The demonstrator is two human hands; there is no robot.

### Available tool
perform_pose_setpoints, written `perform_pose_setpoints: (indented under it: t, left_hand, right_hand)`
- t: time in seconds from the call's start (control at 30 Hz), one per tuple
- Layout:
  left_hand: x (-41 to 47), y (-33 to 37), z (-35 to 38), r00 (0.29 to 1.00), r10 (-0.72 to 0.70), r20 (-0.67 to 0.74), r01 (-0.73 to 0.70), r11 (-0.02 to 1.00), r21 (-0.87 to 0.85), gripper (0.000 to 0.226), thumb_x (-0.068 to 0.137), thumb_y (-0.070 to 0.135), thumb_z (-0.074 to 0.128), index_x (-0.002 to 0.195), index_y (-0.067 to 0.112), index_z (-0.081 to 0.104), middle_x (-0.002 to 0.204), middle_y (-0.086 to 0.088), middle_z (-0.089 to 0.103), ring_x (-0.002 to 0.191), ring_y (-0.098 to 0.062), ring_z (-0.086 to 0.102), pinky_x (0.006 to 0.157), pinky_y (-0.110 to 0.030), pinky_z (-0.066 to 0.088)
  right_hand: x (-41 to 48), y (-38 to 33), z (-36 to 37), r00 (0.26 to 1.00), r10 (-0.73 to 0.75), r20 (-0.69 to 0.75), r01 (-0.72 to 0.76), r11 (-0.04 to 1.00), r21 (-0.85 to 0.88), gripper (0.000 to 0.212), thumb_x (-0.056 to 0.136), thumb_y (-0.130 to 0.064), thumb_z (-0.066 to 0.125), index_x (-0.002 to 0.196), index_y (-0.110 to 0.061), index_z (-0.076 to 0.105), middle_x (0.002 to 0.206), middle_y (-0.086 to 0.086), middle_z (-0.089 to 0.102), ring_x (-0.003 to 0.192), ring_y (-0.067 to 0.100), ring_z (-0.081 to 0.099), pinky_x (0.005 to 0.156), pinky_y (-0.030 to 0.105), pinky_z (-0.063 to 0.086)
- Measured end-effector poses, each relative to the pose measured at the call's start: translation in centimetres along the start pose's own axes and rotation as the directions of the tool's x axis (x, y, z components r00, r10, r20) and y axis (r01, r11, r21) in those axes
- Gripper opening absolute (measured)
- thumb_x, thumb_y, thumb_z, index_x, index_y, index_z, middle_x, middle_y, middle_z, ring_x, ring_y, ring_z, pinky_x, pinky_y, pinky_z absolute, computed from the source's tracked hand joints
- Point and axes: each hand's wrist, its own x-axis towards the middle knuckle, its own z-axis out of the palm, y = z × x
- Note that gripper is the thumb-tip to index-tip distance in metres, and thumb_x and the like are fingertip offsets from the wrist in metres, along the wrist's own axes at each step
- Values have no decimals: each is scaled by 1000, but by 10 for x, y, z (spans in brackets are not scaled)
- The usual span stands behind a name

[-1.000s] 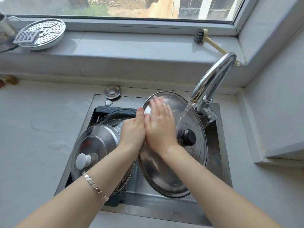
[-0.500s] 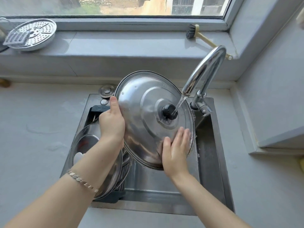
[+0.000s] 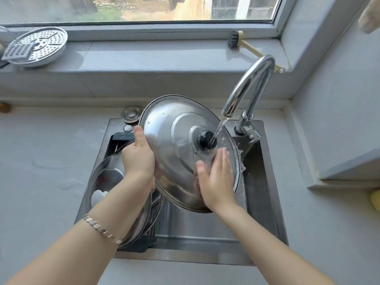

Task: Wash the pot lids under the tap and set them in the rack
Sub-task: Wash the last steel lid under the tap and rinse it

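Observation:
A large steel pot lid [image 3: 170,128] with a black knob [image 3: 206,139] is tilted over the sink, domed side toward me. Water from the chrome tap [image 3: 249,83] falls on the knob. My left hand [image 3: 138,156] grips the lid's left rim, thumb on top. My right hand [image 3: 216,179] lies flat with straight fingers on the lid's lower right face. Below my left arm, another lid [image 3: 107,177] with a white knob leans in the dark rack [image 3: 121,138] at the sink's left side.
The steel sink [image 3: 265,188] sits in a grey counter. On the window sill lie a perforated steamer plate [image 3: 44,45] at the left and a dish brush [image 3: 234,40] at the right. A round drain plug [image 3: 131,114] lies behind the sink.
One second ago the lid's underside faced me; it has been turned so the knob side faces me. My right hand slid from the lower edge up toward the knob.

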Motion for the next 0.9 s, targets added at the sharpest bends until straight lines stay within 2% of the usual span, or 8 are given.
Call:
perform_pose_setpoints:
  t: [0.1,0.27,0.37,0.47,0.63,0.77,0.83,0.9]
  left_hand:
    - [2,1,-3,1000,-9,4,9,1000,-2,52,96,49,35,59,13,42,60,0,40,54,-13,35,41,-15,33]
    - [7,-1,-6,997,-62,37,64,997,-52,51,95,52,36,61,14,45,65,1,47,71,-20,46,66,-29,39]
    - [9,-3,-11,996,-56,70,58,998,-28,51,94,54,37,63,14,47,68,0,49,76,-21,48,72,-31,40]
    - [6,-4,-15,991,-68,116,74,997,-40,50,94,52,40,63,14,48,68,-1,51,76,-21,50,73,-32,42]
    - [-2,-7,-14,974,-55,220,36,995,89,51,94,50,39,66,10,53,69,-3,55,69,-23,52,61,-29,42]
    - [-3,-13,-9,956,-70,284,29,989,145,54,90,55,43,68,9,59,76,-11,62,79,-30,61,80,-39,51]
    - [-6,-11,-8,960,-60,272,18,988,156,52,92,54,42,67,10,57,72,-8,59,70,-26,56,70,-33,48]
    - [-6,-9,-9,968,-51,245,15,989,147,52,93,51,41,62,11,53,65,-5,53,63,-22,49,59,-30,40]
  right_hand:
    - [15,11,-8,990,138,-36,-135,988,75,73,93,-48,23,148,-5,2,158,10,-5,145,16,-8,117,29,-7]
    - [-14,9,2,989,-146,-16,146,989,-9,82,79,-58,12,149,-15,3,150,-15,-7,142,3,-10,117,26,-7]
    - [23,27,-10,997,25,-73,-12,986,163,72,85,-46,20,148,-12,17,157,-1,10,145,11,5,119,29,2]
    - [58,39,-24,996,76,49,-86,965,248,55,97,-34,27,147,-12,21,156,2,19,143,10,12,116,25,6]
    - [85,9,-41,952,-269,148,202,912,357,50,91,-28,32,136,-10,44,141,-7,37,134,5,30,116,26,16]
    - [85,-12,-46,858,-455,237,378,873,307,48,89,-28,38,134,-14,48,134,-15,37,131,0,28,114,19,14]
    - [86,0,-47,891,-398,218,329,897,294,46,92,-26,43,136,-15,44,136,-13,36,132,2,29,115,23,16]
    - [82,20,-45,958,-210,196,154,951,268,44,98,-24,40,141,-14,36,144,-4,33,137,9,25,116,27,14]
